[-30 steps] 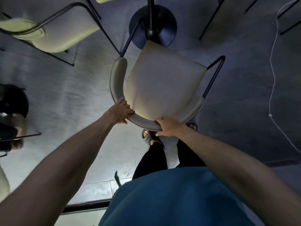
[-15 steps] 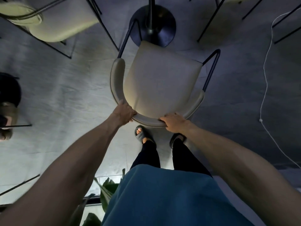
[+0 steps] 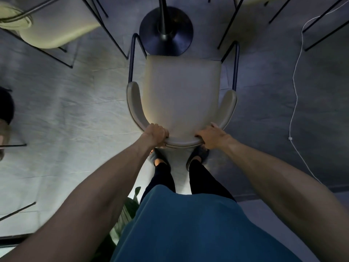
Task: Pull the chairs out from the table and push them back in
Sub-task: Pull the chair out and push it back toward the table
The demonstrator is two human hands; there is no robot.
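Observation:
A beige chair with a curved backrest and thin black legs stands squarely in front of me, seen from above. Its front edge reaches the round black base of the table's pedestal. My left hand grips the left part of the backrest rim. On the right part of the same rim my right hand is closed. My feet in sandals stand just behind the chair. The tabletop itself is out of view.
A second beige chair stands at the upper left, and black legs of another chair show at the upper right. A white cable runs down the floor at the right. Plant leaves lie near my left leg.
The chair has swung from an angled position to straight, facing the pedestal base, and sits closer to it. Both hands stayed on the backrest and have shifted nearer its middle.

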